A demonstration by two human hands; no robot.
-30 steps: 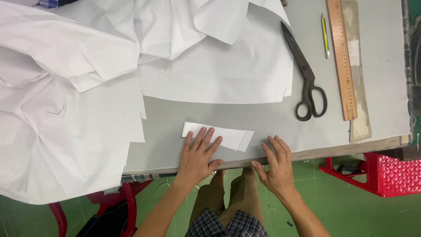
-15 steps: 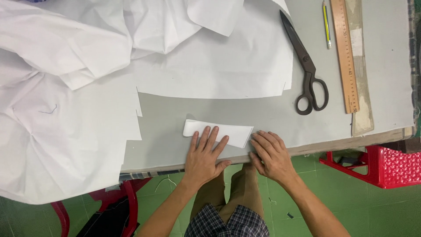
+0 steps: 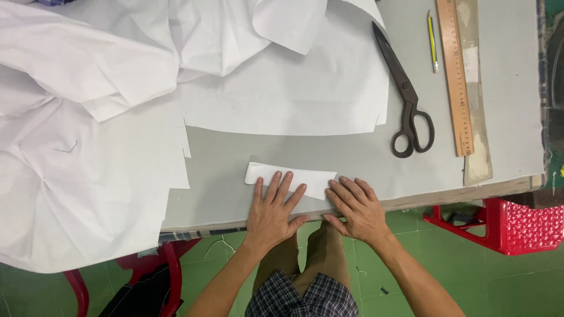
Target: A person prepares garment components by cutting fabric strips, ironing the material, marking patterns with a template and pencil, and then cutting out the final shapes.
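Left hand [image 3: 272, 210] flat, fingers spread, pressing white strip [image 3: 291, 179] at lower centre of grey counter [image 3: 505, 88], right hand [image 3: 355, 208] open, flat just beside strip's right end, gripping nothing, scissors [image 3: 406, 94], ruler [image 3: 457, 76], pencil [image 3: 432, 41] upper right, white cloth [image 3: 88, 147] left.

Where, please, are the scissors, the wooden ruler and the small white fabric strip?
scissors [image 3: 404, 88]: head view, on the pivot.
wooden ruler [image 3: 457, 76]: head view, mid-length.
small white fabric strip [image 3: 311, 179]: head view, bare right part.

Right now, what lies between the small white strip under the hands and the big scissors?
Only bare grey tabletop separates the small white fabric strip from the black scissors, as the head view shows.
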